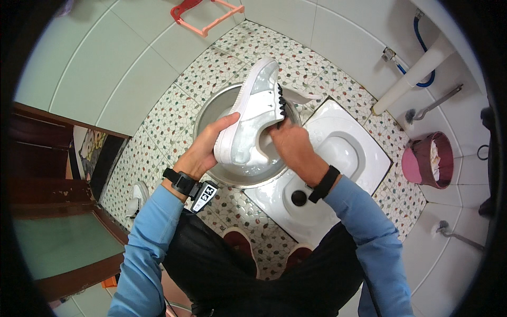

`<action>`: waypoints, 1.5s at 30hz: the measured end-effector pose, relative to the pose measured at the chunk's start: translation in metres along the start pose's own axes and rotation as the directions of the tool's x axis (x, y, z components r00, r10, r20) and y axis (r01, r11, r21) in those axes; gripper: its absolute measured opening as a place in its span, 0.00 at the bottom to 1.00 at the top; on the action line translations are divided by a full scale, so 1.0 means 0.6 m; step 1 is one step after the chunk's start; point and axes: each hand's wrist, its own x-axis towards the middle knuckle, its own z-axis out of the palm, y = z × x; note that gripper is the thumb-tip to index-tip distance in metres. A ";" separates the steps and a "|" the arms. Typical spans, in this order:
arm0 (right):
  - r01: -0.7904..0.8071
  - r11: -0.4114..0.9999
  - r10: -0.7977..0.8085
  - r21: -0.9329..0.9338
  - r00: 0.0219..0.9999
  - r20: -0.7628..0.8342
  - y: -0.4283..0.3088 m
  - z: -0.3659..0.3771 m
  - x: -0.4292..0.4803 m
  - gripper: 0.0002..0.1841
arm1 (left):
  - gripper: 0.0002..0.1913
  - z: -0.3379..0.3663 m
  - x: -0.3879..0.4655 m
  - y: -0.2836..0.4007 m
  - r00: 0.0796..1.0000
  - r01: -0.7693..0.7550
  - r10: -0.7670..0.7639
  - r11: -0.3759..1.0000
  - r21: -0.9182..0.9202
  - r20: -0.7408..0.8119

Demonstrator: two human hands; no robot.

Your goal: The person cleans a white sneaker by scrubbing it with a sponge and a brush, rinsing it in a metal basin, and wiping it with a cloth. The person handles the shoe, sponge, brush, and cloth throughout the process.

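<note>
A white and pale grey sneaker point(251, 115) is held on its side over a round metal basin point(201, 119). The basin holds water with some suds. My left hand point(206, 144) grips the shoe by its sole near the heel. At the shoe's opening, by the black laces point(281, 101), is my right hand point(291, 146), with its fingers curled. What those fingers hold is partly hidden; a small dark piece shows at their tips. The shoe's white tongue point(303, 96) sticks out to the right above the basin rim.
A white squat toilet point(374, 172) adjoins the basin on the right. A maroon and pink waste bin point(443, 176) stands by the right wall, below a white pipe point(416, 75). Another sneaker point(140, 195) lies at left near the doorway. A pink and red plastic frame point(204, 31) is at the top.
</note>
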 end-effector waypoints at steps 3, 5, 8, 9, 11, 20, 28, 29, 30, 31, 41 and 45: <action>0.094 0.984 -0.095 0.151 0.995 -0.001 -0.024 -0.024 -0.022 0.21 | 0.31 -0.012 -0.001 -0.001 1.000 0.012 -0.012 0.999 -0.038 0.006; 0.125 0.973 -0.129 0.192 0.992 0.008 -0.031 -0.033 -0.020 0.25 | 0.31 -0.016 0.001 -0.002 1.000 0.012 -0.012 0.997 -0.074 0.005; 0.079 0.989 -0.082 0.128 0.997 0.017 -0.021 -0.028 -0.002 0.24 | 0.29 -0.019 0.005 -0.004 1.000 0.008 -0.009 0.996 -0.087 -0.011; 0.046 0.997 -0.049 0.064 0.997 0.058 -0.012 -0.023 0.008 0.24 | 0.29 -0.020 0.006 -0.006 1.000 0.014 -0.016 0.998 -0.066 -0.018; 0.036 0.999 -0.037 0.040 0.999 0.025 0.014 -0.017 0.014 0.22 | 0.29 -0.022 0.009 -0.010 0.999 0.043 -0.043 0.993 -0.108 0.004; -0.062 0.574 0.206 0.817 0.976 -0.070 0.138 -0.080 0.004 0.34 | 0.32 -0.058 -0.001 -0.013 0.954 0.239 -0.158 0.916 -0.322 0.256; -0.120 0.836 0.178 0.536 0.982 -0.058 0.077 -0.017 0.022 0.41 | 0.39 -0.045 -0.029 -0.038 0.883 0.392 -0.233 0.844 -0.367 0.407; -0.044 0.855 0.118 0.517 0.987 -0.110 0.075 -0.008 0.020 0.42 | 0.40 -0.045 -0.034 -0.041 0.867 0.415 -0.222 0.818 -0.398 0.447; -0.087 0.877 0.122 0.472 0.992 -0.045 0.076 0.000 0.019 0.41 | 0.40 -0.047 -0.038 -0.045 0.853 0.437 -0.226 0.801 -0.409 0.470; -0.061 0.898 0.092 0.436 0.994 -0.051 0.080 0.006 0.017 0.40 | 0.41 -0.050 -0.043 -0.050 0.828 0.468 -0.210 0.770 -0.433 0.520; -0.047 0.942 0.064 0.331 0.997 -0.039 0.091 0.003 0.012 0.47 | 0.39 -0.075 -0.056 -0.065 0.837 0.513 -0.361 0.779 -0.359 0.412; 0.047 0.929 -0.013 0.367 0.996 -0.093 0.102 -0.004 0.012 0.40 | 0.34 -0.086 -0.072 -0.049 0.866 0.439 -0.329 0.860 -0.259 0.377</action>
